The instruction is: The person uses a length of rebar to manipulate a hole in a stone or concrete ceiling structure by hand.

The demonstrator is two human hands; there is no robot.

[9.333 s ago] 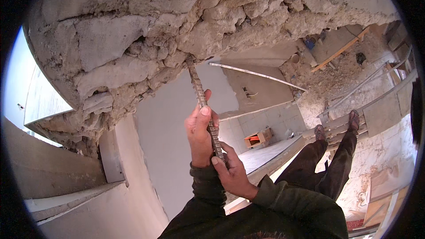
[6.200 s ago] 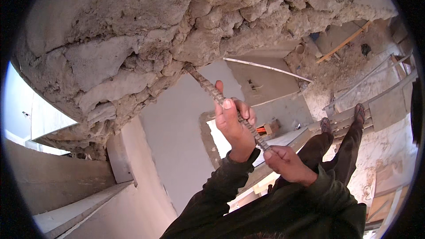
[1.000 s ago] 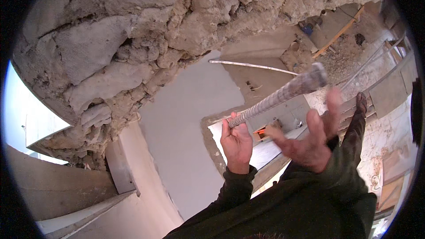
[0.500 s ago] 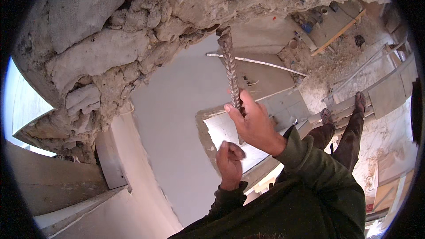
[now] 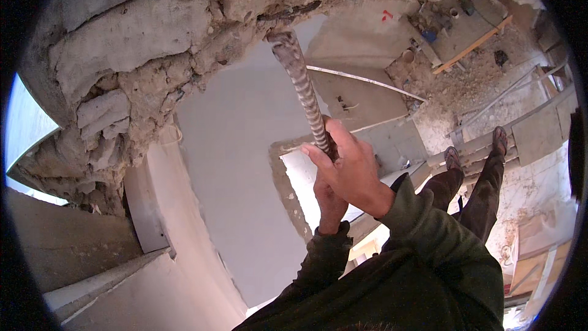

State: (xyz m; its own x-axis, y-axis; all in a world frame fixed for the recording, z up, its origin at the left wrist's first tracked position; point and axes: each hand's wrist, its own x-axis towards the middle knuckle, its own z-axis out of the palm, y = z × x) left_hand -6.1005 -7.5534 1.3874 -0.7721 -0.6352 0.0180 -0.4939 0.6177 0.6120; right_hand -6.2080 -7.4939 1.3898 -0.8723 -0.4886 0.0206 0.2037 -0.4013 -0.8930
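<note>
A ribbed steel bar (image 5: pixel 308 98) with a flattened, rough upper end slants up from my hands toward the broken masonry edge (image 5: pixel 239 30). That end is close to the edge; whether it touches cannot be told. My right hand (image 5: pixel 355 171) is closed round the bar's lower part, its thumb lying along the side. Just below and behind it, my left hand (image 5: pixel 331 202) is raised against the bar's lower end and looks closed on it, with its fingers mostly hidden by the right hand.
Smooth grey plaster (image 5: pixel 233 147) covers the wall beyond the bar, beside a rough-edged opening (image 5: pixel 297 178). My feet (image 5: pixel 452 158) in sandals stand on planks (image 5: pixel 539 132). Rubble (image 5: pixel 465 67) lies at the upper right, near a wooden strip (image 5: pixel 474 45). A long pale strip (image 5: pixel 367 83) leans behind the bar.
The bar's upper end has swung left and grown larger in view. My left hand has risen from below to the bar's lower end, behind my right hand. The view has shifted slightly.
</note>
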